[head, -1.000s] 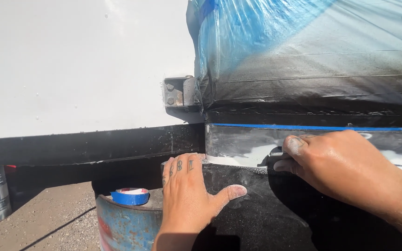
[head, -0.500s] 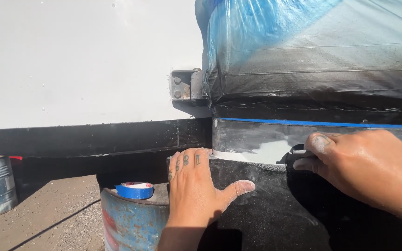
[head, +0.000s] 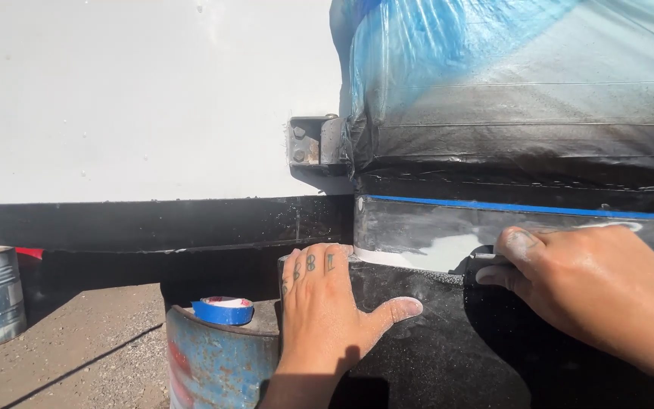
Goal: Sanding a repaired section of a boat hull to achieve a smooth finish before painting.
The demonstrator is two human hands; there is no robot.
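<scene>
Pressing level masking strip (head: 418,254): left hand (head: 327,310) flat, right hand (head: 584,288) pinching.

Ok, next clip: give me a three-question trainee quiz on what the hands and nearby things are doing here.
1. True or false: the left hand lies flat on the black panel.
2. What sits on top of the blue drum? A) tape roll B) brush C) glove
3. What colour is the tape line above the right hand?

Key: 1 true. 2 A, the tape roll. 3 blue.
</scene>
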